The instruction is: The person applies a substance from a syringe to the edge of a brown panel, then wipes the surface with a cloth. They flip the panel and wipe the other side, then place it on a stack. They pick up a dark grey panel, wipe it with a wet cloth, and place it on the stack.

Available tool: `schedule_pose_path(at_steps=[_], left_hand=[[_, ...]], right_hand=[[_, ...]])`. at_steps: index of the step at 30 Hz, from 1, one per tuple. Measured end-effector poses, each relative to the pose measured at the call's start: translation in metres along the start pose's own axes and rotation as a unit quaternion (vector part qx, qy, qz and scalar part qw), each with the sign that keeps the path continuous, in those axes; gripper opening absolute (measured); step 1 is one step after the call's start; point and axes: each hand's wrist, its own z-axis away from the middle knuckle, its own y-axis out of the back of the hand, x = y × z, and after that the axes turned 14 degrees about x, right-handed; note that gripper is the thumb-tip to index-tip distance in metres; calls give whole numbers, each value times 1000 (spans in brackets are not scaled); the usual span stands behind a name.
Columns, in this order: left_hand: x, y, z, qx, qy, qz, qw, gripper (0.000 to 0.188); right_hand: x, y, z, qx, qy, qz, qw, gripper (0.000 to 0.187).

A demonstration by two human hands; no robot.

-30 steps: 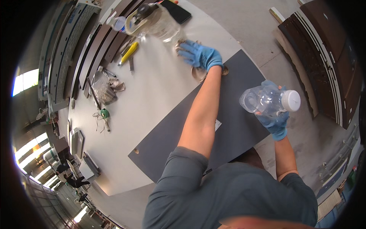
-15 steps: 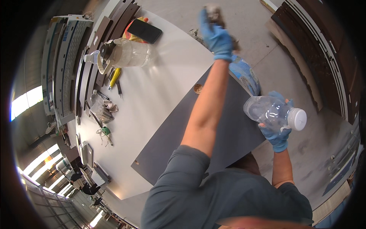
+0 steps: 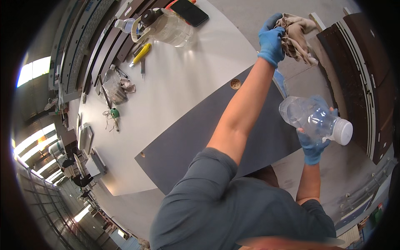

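The blue-gloved left hand [image 3: 271,41] has its fingers closed on a bunched brown rag [image 3: 296,35], held out past the bench [image 3: 121,162] over the floor [image 3: 237,16]. The blue-gloved right hand [image 3: 313,139] is clamped around a clear bottle [image 3: 308,116] that lies tilted on its side near the right end of a grey board [image 3: 200,137], its white cap [image 3: 343,132] pointing away to the right. The bottle could slip and drop, since its smooth plastic sits in a gloved grip; if the cap were loose, whatever is inside might drip, though I cannot tell whether it holds anything. The rag's loose folds could snag or pick up grit if they brushed the floor or the dark panels [image 3: 354,62] beyond. The board seems to reach past the bench's near side, so leaning on that end might tip it. Counted: two hands, one rag, one board with two round holes [image 3: 236,84], one large clear jug [image 3: 175,31], one phone [image 3: 189,12], one yellow knife [image 3: 141,54], one plastic bag [image 3: 113,88], and two bottles, the second a small bottle [image 3: 125,26] beside the jug.
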Motion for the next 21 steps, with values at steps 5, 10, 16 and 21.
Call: schedule_pose_path(at_steps=[5, 10, 16, 21], left_hand=[[111, 72, 64, 91, -143, -40, 985, 54], [215, 176, 131, 238, -226, -69, 942, 50], [298, 262, 216, 302, -150, 41, 941, 55], [339, 299, 275, 306, -147, 112, 934, 57]], right_hand=[[-9, -8, -6, -25, -21, -53, 998, 110], [-24, -34, 5, -55, -76, -152, 984, 110], [-48, -127, 10, -184, -363, -428, 807, 90], [-48, -289, 19, -262, 96, -217, 935, 95]])
